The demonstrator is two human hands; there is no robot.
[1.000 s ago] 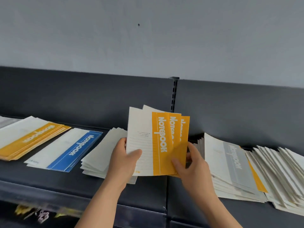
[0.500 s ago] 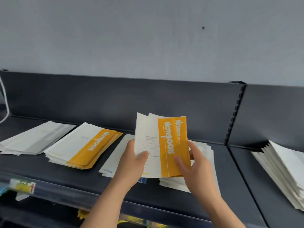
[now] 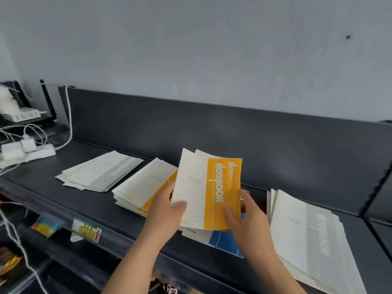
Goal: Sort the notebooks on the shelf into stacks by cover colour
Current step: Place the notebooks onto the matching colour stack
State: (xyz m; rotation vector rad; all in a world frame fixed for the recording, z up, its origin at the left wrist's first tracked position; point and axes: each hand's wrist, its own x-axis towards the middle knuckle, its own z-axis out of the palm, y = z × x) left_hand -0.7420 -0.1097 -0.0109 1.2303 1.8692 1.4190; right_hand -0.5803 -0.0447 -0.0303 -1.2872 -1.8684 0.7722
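At centre frame, two bare hands hold a small fan of yellow notebooks (image 3: 212, 192) upright above a dark shelf (image 3: 106, 211). The left hand (image 3: 167, 211) grasps the pale left edge, thumb across the front cover. The right hand (image 3: 248, 219) grasps the lower right corner, thumb on the yellow band. The bundle's long axis runs almost straight up the frame, leaning slightly right.

Its likely home, the yellow stack (image 3: 144, 187), lies flat on the shelf just left of the bundle and a little lower. That stack's long axis slants from lower left to upper right. The left hand is the nearer one, so the bundle would probably need to tip flat and turn to match that slant.

A grey stack (image 3: 101, 170) lies further left, apart from the yellow one. A blue notebook (image 3: 224, 240) lies under the bundle, mostly covered. A pale stack (image 3: 307, 230) fills the lower right and is cut off by the frame edge.

The left hand and the bundle hide the yellow stack's right end. At least two covers show in the fan, but the exact count is unclear. The small print is blurred.
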